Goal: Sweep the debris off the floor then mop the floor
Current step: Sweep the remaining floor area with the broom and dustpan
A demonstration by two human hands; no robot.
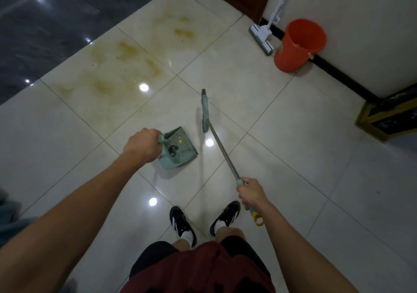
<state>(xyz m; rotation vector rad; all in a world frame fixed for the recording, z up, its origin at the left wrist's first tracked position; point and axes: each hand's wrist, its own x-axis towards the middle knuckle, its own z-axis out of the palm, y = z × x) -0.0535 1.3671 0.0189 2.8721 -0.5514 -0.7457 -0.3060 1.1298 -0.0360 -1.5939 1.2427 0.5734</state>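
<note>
My left hand (141, 146) grips the top of the handle of a green dustpan (182, 148), which holds a few bits of debris, one dark and one yellow. My right hand (253, 193) grips the green grip of a broom with a metal pole (222, 149). The green broom head (205, 112) sits to the right of the dustpan, apart from it. Brownish-yellow stains (126, 67) spread over the pale floor tiles beyond the dustpan. A white mop (266, 33) leans against the wall at the back right, next to an orange bucket (297, 44).
A dark marble floor area (45, 22) lies at the left rear. A white wall with a black skirting (338, 74) runs along the right. A dark box with a gold frame (390, 116) stands at the right edge. My feet in black shoes (180, 222) stand on the tiles.
</note>
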